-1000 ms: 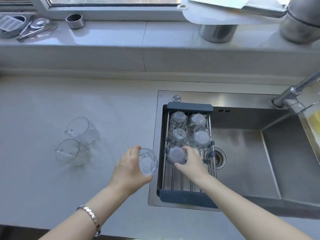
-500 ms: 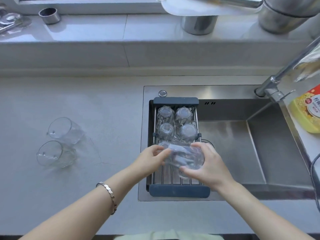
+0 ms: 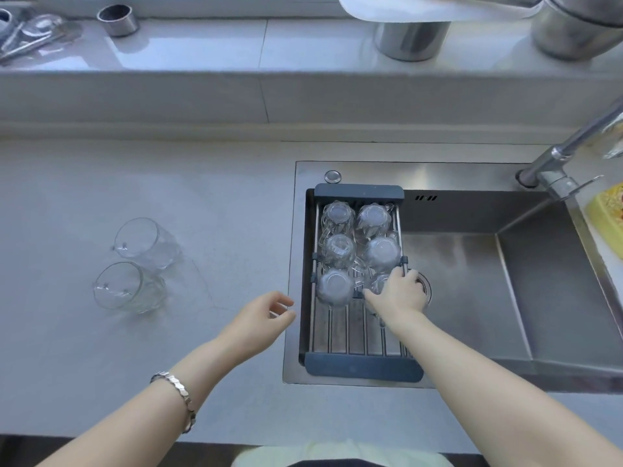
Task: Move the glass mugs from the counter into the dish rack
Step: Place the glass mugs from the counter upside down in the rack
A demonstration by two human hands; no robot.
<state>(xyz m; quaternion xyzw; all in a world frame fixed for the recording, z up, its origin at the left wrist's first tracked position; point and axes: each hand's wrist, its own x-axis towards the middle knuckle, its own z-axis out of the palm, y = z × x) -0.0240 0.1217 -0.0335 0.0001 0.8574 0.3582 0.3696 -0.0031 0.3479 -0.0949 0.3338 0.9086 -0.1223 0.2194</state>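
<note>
Spanning the left side of the sink (image 3: 472,264), the dish rack (image 3: 359,367) now carries six glass mugs in three rows of two, where a second ago only five stood there and the sixth was in the air, passed from left hand to right half a second back. Sitting upside down at the right of the nearest row, that sixth mug (image 3: 379,283) is clamped under the right hand (image 3: 399,293), fingers (image 3: 394,274) curled over its base, seemingly just seating it beside its neighbour (image 3: 332,286). Drawn back over the desk (image 3: 101,348) beside the rack, the left hand (image 3: 259,320) hangs empty, fingers loosely apart. Leaving two mugs on their sides well to the left, the farther mug (image 3: 145,242) and the nearer mug (image 3: 129,288), both untouched; probably next to fetch, with a bare stretch of rack near the front for them.
</note>
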